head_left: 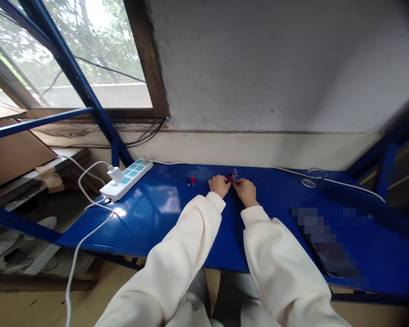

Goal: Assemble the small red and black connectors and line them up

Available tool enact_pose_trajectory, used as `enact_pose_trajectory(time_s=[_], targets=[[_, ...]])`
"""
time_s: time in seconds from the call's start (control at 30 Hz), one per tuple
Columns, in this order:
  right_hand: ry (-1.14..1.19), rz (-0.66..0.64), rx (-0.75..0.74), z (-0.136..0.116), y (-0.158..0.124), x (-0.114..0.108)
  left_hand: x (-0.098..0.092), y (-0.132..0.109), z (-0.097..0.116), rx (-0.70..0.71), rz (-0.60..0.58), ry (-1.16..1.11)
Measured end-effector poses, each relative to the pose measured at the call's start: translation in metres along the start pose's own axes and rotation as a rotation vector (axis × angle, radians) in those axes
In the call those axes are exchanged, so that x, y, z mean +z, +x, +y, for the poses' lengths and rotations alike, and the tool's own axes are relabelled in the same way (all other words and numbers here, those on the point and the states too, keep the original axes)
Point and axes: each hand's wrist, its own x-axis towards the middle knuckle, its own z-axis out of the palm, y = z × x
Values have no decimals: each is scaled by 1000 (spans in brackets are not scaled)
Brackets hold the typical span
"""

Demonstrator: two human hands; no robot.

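Note:
Both my hands rest on a glossy blue table [163, 213], far from me near its back edge. My left hand [219, 185] is curled, its fingertips pinched at a small red piece [229, 176]. My right hand [246, 190] is curled too, with its fingertips beside a small clear piece [235, 174]. Each of the two pieces is too small to name. Two more small pieces, one black and one red [190, 180], stand upright to the left of my left hand. Several tiny dark bits [260, 181] lie to the right of my right hand. White sleeves cover both arms.
A white power strip [127, 178] with a plugged white charger [115, 173] lies at the back left, its cable hanging over the table edge. A clear round dish [311, 177] and a thin white cable sit back right. A blurred flat object [327, 243] lies front right.

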Motion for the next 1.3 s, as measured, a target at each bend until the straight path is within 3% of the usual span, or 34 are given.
enact_pose_trajectory(time_s=[0.1,0.3,0.47,0.7,1.03,1.3], targets=[[-12,-15,0,-2,-2,-3,-10,-8,-1,29,33,-58],[-187,-11,-44,-10,-12,-12,-40,-43,-14,238,114,-233],[-263,-55,-92,-21,-27,-13,-57,-56,-34,162,262,-206],[-231,-57,-214,-33,-39,-11,-51,-44,-51,1,242,-148],[-221,-30,-249,-34,-42,-9,-44,-39,-58,-56,238,-222],[-166,-21,-242,-34,-42,-8,-40,-31,-57,-67,292,-605]])
